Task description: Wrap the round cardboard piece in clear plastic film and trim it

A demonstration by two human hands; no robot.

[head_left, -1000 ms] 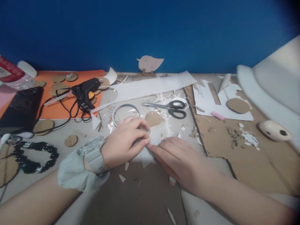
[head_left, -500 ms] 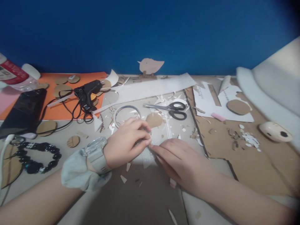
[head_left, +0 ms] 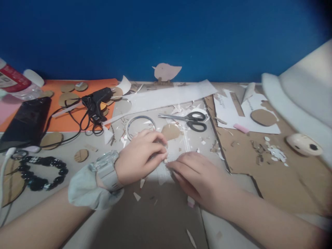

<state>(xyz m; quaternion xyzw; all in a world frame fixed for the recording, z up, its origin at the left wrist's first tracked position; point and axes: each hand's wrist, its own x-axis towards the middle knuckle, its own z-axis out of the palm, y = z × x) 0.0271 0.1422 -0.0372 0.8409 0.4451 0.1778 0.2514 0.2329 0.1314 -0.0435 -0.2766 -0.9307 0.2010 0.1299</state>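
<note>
Over a clear plastic strip (head_left: pixel 163 174) at the middle of the table, my left hand (head_left: pixel 142 155) is closed, thumb and fingertips around something too small to make out. A tiny pale piece (head_left: pixel 166 161) shows beside those fingertips. Just right of it, my right hand (head_left: pixel 197 176) has its fingers pressed together, tips close to the piece; what they hold, if anything, is hidden. Black-handled scissors (head_left: pixel 185 119) lie beyond the hands, and a clear tape ring (head_left: pixel 129 121) sits behind my left hand. Near the scissors is a round cardboard piece (head_left: pixel 170 131).
A black glue gun (head_left: pixel 97 100) with its cord lies on orange paper (head_left: pixel 109 119) at the left. Nearby are a dark phone (head_left: pixel 28 121) and a beaded bracelet (head_left: pixel 59 167). Cardboard (head_left: pixel 285 186), a white mouse-like object (head_left: pixel 304 144) and scraps are at the right. A pink bird cutout (head_left: pixel 167 72) stands behind.
My right fingertips have moved slightly away from my left ones, and a tiny pale piece now shows between the hands. My left hand is nearly unmoved.
</note>
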